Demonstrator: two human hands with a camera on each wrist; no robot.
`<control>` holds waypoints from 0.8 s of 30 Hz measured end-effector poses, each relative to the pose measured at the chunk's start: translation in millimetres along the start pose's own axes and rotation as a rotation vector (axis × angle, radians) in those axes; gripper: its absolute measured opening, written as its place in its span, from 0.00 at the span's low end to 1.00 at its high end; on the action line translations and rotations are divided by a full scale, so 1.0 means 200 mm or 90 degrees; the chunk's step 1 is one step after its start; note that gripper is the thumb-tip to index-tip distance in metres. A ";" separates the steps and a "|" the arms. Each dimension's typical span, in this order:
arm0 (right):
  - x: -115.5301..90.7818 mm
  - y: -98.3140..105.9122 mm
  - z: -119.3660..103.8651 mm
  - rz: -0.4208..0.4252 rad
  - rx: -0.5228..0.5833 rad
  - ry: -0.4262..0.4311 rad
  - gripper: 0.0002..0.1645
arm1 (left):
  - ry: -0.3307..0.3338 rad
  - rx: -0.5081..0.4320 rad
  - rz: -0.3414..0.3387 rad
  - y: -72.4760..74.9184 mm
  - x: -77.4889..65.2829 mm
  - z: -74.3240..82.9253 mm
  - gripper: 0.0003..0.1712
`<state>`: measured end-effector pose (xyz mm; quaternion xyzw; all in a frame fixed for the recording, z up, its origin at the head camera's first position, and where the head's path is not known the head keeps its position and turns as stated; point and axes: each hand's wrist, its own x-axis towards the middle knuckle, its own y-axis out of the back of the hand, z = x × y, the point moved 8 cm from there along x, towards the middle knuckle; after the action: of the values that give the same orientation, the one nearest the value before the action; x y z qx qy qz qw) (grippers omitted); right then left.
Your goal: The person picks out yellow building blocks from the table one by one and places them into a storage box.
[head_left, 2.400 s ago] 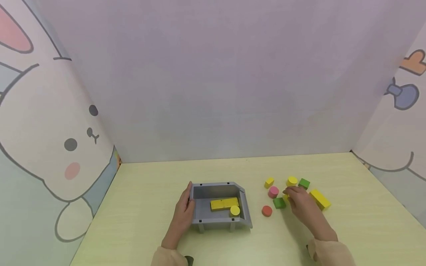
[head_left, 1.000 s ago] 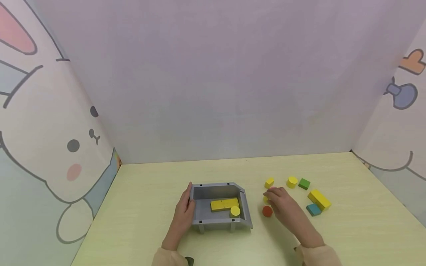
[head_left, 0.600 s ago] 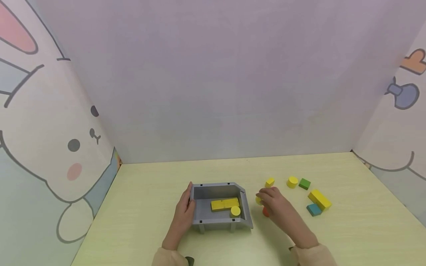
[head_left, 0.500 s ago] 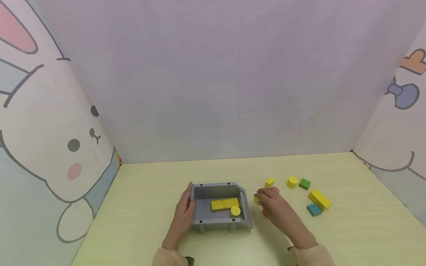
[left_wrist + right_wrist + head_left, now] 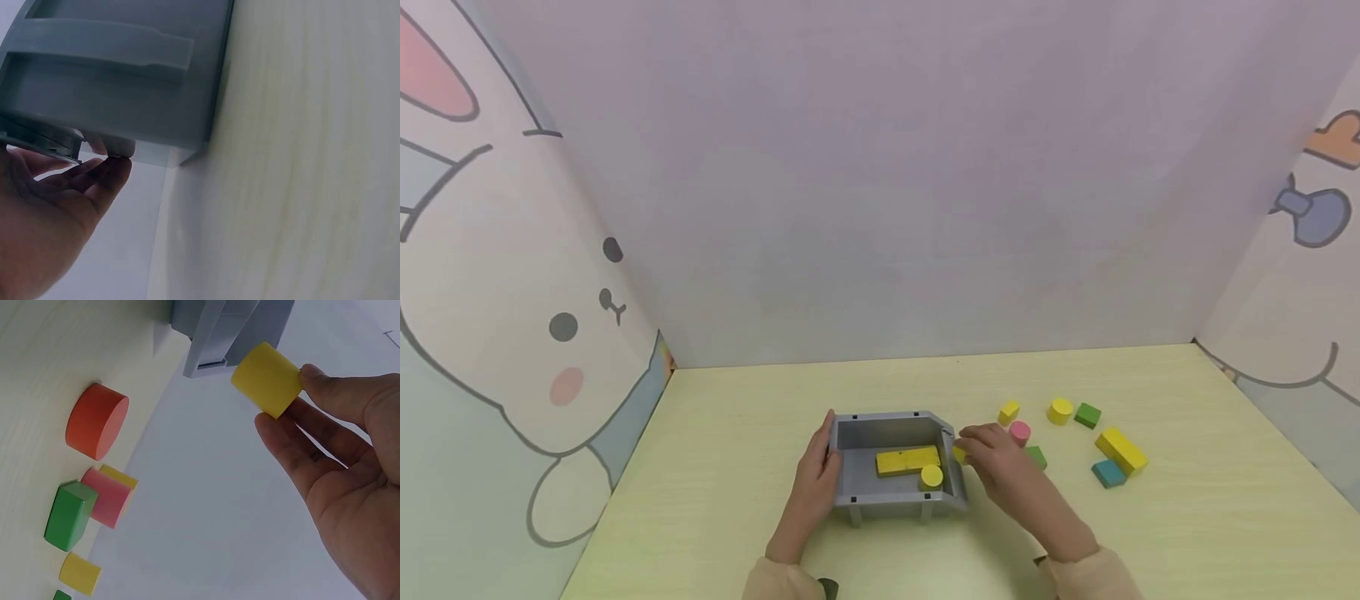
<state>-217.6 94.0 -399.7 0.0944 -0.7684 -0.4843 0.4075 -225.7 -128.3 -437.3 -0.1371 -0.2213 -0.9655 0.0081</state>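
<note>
My left hand [image 5: 817, 473] grips the left end of a grey plastic storage bin [image 5: 887, 498]; in the left wrist view its fingertips [image 5: 119, 172] are at the bin's edge. A yellow rectangular block [image 5: 901, 462] and a yellow cylinder block [image 5: 931, 476] lie inside. Over the bin's sloped right end, my right hand [image 5: 1003, 471] pinches another yellow cylinder block [image 5: 267, 380] between thumb and fingertips. The right wrist view shows this block held above the table, close to the bin's edge [image 5: 215, 337].
Right of the bin lie a pink cylinder [image 5: 1019, 432], a red cylinder [image 5: 97, 422], a green block [image 5: 1036, 456], a small yellow block [image 5: 1009, 412] and a yellow cylinder [image 5: 1060, 410]. Farther right are another green block [image 5: 1087, 415], a long yellow block [image 5: 1122, 451] and a blue block [image 5: 1108, 473].
My right hand has carried the yellow cylinder block leftward from among the loose blocks to the bin's right end, uncovering the blue block. My left hand stays on the bin.
</note>
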 end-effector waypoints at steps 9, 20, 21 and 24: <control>0.02 -0.03 -0.04 0.021 0.019 0.041 0.21 | -0.003 0.011 -0.001 -0.03 0.02 -0.14 0.31; 0.05 -0.09 -0.08 -0.009 0.050 0.062 0.19 | -0.010 0.008 0.000 -0.03 0.02 -0.13 0.31; 0.05 -0.09 -0.09 -0.013 0.051 0.062 0.19 | -0.014 0.012 0.001 -0.03 0.02 -0.13 0.31; 0.07 -0.11 -0.10 -0.025 0.051 0.067 0.20 | -0.023 0.014 0.005 -0.03 0.02 -0.12 0.30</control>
<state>-217.7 62.2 -407.3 0.1513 -0.7626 -0.4554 0.4338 -236.7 -133.9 -459.5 -0.1553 -0.2316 -0.9603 0.0096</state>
